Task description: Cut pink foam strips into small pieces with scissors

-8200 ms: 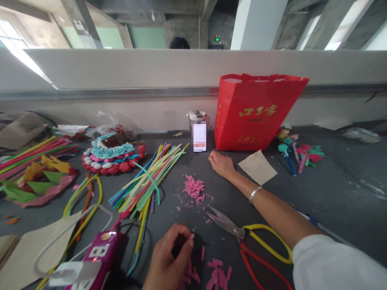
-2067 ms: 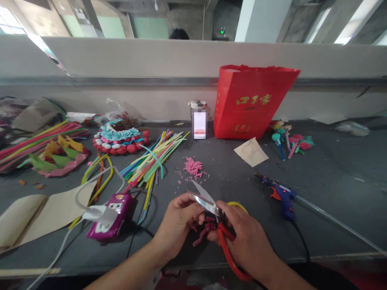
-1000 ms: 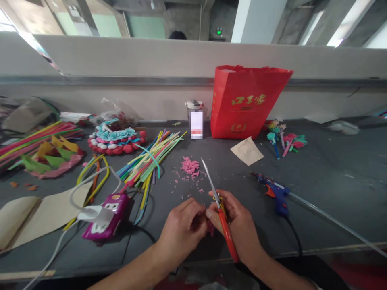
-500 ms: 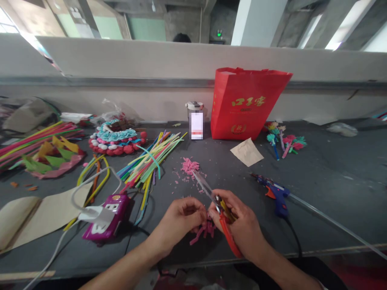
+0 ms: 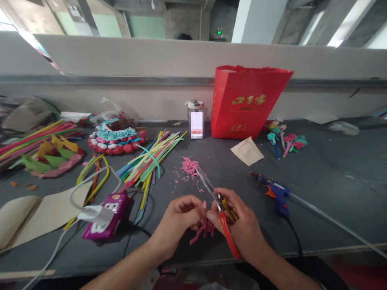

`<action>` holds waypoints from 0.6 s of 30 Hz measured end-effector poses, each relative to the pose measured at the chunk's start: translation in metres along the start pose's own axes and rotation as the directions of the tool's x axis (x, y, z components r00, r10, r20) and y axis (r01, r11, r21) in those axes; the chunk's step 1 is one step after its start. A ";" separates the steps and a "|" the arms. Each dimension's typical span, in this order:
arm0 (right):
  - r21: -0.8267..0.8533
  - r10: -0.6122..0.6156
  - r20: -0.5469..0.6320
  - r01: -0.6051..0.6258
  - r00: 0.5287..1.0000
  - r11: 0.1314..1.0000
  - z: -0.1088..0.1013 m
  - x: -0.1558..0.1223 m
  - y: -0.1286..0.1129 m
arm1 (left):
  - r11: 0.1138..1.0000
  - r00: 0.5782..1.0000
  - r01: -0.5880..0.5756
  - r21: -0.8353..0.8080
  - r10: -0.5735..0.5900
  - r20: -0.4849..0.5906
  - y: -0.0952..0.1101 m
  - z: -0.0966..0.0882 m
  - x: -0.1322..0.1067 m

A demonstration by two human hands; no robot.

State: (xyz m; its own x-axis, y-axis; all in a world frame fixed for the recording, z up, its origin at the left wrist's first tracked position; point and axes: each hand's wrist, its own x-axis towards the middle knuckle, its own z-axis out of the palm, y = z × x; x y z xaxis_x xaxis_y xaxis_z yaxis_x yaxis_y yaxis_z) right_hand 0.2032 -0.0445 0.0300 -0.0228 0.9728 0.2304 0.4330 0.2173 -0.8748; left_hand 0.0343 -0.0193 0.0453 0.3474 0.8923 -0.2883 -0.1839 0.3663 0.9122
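In front of me, my left hand (image 5: pixel 184 219) has thumb and fingers pinched together on a small pink strip (image 5: pixel 204 205), mostly covered by the fingertips. My right hand (image 5: pixel 242 225) is closed round scissors with orange handles (image 5: pixel 229 235); their blades (image 5: pixel 204 180) point away from me, and yellow parts show among the fingers. The right thumb and fingertips come close to the pink strip; whether they touch it I cannot tell. Beneath both hands lie several more pink strips (image 5: pixel 198 235). A heap of short pink clippings (image 5: pixel 189 165) lies by the blade tips.
Left of the hands are a purple power strip (image 5: pixel 113 207) with white plugs and a bundle of coloured stems (image 5: pixel 151 159). To the right lies a blue glue gun (image 5: pixel 281 199) with a long clear stick. Behind stand a red bag (image 5: pixel 246 104) and a phone (image 5: pixel 196 125).
The fingertips have parted slightly, and a pink strip now shows upright between them. The scissors have shifted a little, their tips nearer the clippings heap.
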 end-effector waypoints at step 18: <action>-0.396 -0.169 0.155 0.218 0.973 0.892 0.000 -0.015 0.008 | 0.961 0.987 -0.086 -0.264 0.045 -0.155 -0.004 0.004 -0.001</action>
State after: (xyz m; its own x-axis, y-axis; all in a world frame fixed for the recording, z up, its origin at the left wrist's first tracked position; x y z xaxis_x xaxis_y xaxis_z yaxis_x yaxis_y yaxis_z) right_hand 0.2071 -0.0572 0.0201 -0.2345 0.9227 0.3061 0.7381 0.3739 -0.5615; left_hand 0.0386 -0.0230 0.0434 0.1920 0.9381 -0.2882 -0.4494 0.3451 0.8240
